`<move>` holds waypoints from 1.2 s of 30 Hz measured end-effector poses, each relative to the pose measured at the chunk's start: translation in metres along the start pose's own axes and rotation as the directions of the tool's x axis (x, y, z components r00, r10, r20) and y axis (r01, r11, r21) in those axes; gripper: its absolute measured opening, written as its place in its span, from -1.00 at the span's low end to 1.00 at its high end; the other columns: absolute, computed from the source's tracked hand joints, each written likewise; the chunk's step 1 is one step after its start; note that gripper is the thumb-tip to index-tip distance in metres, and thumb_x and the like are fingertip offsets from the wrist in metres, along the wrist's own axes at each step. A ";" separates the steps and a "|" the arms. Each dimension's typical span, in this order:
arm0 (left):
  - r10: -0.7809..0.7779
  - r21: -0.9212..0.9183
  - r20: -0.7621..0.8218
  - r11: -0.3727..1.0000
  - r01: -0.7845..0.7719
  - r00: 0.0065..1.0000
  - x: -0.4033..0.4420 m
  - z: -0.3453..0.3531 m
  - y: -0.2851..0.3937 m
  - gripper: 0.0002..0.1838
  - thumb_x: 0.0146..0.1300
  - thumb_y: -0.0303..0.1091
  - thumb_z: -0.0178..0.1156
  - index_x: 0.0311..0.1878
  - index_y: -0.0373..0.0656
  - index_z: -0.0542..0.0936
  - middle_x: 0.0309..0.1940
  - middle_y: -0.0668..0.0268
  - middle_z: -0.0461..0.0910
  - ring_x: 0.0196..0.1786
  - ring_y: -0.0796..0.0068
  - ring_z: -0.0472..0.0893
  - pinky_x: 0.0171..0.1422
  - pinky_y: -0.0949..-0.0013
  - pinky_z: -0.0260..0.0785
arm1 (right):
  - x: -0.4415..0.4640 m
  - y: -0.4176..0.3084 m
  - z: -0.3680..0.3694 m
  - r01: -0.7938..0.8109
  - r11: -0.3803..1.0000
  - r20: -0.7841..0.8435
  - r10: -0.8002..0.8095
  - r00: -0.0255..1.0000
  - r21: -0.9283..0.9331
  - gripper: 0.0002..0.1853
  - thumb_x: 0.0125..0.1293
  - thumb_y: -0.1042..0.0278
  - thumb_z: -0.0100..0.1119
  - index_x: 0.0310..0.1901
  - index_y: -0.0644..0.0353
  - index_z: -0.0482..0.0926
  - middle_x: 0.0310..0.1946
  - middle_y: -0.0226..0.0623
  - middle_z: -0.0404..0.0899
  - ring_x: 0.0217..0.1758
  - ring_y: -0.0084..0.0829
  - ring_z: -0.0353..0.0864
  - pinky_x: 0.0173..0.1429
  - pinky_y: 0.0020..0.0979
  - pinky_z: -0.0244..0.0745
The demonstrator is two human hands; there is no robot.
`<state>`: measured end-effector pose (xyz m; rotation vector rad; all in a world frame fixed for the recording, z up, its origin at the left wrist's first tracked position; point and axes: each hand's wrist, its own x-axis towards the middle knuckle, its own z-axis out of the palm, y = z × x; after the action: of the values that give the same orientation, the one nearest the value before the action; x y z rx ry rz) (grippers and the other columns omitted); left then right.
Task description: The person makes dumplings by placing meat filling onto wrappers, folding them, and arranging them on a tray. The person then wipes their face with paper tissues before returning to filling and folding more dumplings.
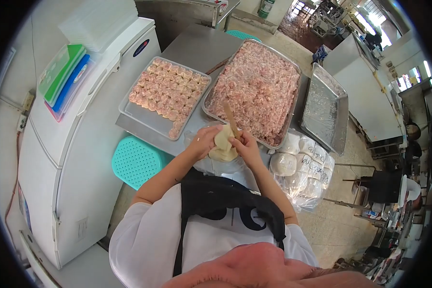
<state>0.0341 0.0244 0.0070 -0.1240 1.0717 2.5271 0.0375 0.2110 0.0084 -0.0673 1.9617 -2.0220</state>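
My left hand (204, 141) is closed on the left edge of a pale dough wrapper (223, 138), above a stack of similar wrappers (222, 154). A wooden stick (229, 116) is pinched in my right hand (245, 146), its lower part against the wrapper and its upper end over the meat. Ahead lies a big metal tray of ground meat (257, 86). To its left, a shallow tray (126, 106) holds rows of filled dumplings (168, 89), with bare space at its near left.
Bagged wrapper stacks (302, 168) lie right of my right hand. Beyond them rests a metal tray (321, 110) with bits of residue. A turquoise stool (137, 162) stands below the table's left edge, beside a white freezer (93, 144) carrying plastic lids (65, 79).
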 end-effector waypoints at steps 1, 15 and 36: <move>0.000 0.003 -0.003 1.000 0.000 1.000 0.000 -0.005 -0.002 -0.66 0.41 -0.27 0.07 0.03 -0.39 0.53 -0.13 0.23 0.62 -0.11 0.45 0.64 0.03 0.36 0.53 | 0.002 0.006 -0.002 -0.036 0.998 -0.023 0.035 0.999 -0.043 -0.79 0.27 0.25 0.29 -0.22 0.22 0.58 -0.47 -0.51 0.51 -0.34 -0.70 0.45 -0.27 -0.57 0.35; 0.301 0.593 -0.164 0.791 -0.149 0.940 -0.018 -0.014 -0.005 -0.62 0.39 -0.25 0.10 0.06 -0.39 0.58 -0.08 0.19 0.65 -0.05 0.46 0.60 0.15 0.44 0.38 | -0.002 0.006 -0.004 0.058 0.939 -0.055 -0.081 0.995 -0.340 -0.76 0.31 0.21 0.26 -0.21 0.24 0.57 -0.47 -0.42 0.58 -0.48 -0.63 0.46 -0.38 -0.56 0.34; 0.328 0.759 -0.020 0.620 -0.200 0.944 -0.012 -0.036 0.047 -0.64 0.43 -0.18 0.01 0.05 -0.26 0.58 -0.08 0.22 0.64 -0.05 0.42 0.60 0.09 0.41 0.40 | -0.003 -0.032 -0.068 0.120 0.529 -0.048 -0.294 0.955 -0.840 -0.72 0.36 0.10 0.10 -0.28 0.17 0.60 -0.41 -0.12 0.61 -0.32 -0.07 0.62 -0.22 -0.18 0.49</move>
<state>0.0244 -0.0342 0.0163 0.0807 2.2645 2.0863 0.0166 0.2775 0.0368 -0.3589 2.9967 -0.9979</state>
